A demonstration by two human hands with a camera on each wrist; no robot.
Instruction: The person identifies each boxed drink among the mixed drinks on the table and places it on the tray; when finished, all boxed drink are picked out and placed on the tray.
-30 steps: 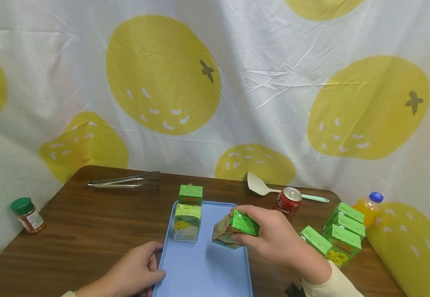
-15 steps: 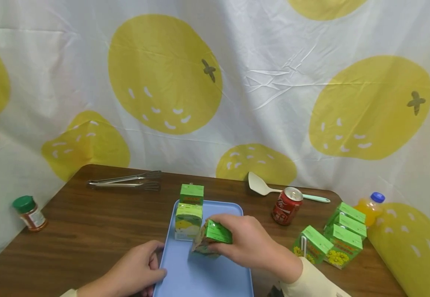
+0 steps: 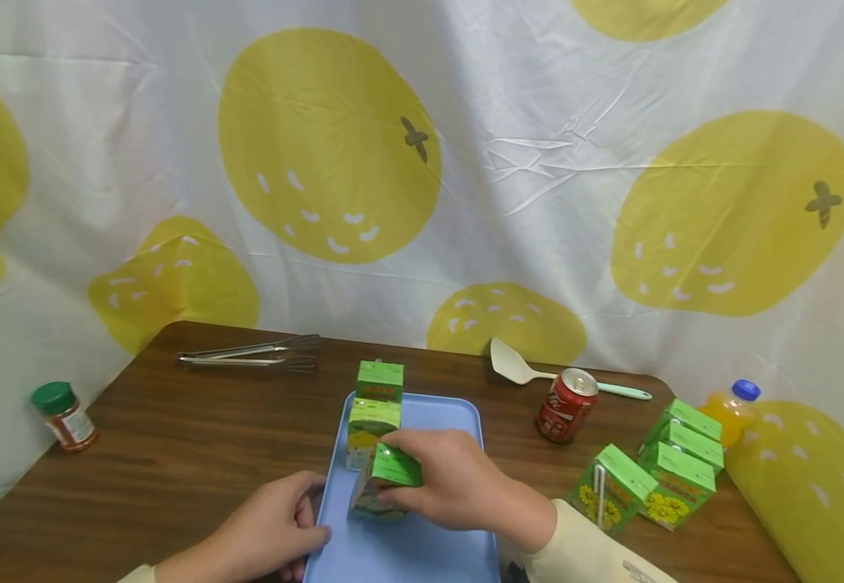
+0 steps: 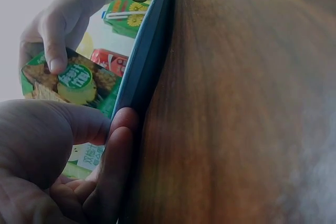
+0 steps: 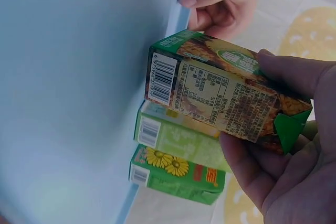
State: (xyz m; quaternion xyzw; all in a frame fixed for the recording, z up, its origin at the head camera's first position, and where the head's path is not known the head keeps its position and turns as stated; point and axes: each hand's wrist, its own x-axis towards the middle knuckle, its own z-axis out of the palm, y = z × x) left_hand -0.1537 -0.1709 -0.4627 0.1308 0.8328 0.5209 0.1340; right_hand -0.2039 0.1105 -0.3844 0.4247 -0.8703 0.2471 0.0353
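My right hand (image 3: 458,482) grips a juice box (image 5: 215,90) with a green top and brown pineapple-print sides, thumb on one side and fingers on the other. It is held low over the left part of a light blue tray (image 3: 422,559). Right behind it on the tray stand a pale green juice box (image 3: 374,411) with yellow fruit and a darker green chrysanthemum drink box (image 3: 381,375), one behind the other. My left hand (image 3: 265,522) pinches the tray's left edge, thumb at the rim and fingers against the outer side (image 4: 118,145).
To the right of the tray stand several green drink boxes (image 3: 615,486), with an orange juice bottle (image 3: 731,413) behind. A red soda can (image 3: 566,409) and a turner (image 3: 513,364) are at back right. Metal tongs (image 3: 247,356) and a green-lidded spice jar (image 3: 65,417) are left.
My right hand has carried the pineapple juice box leftward and lower, toward the two boxes on the tray. My left hand keeps its hold on the tray's edge.
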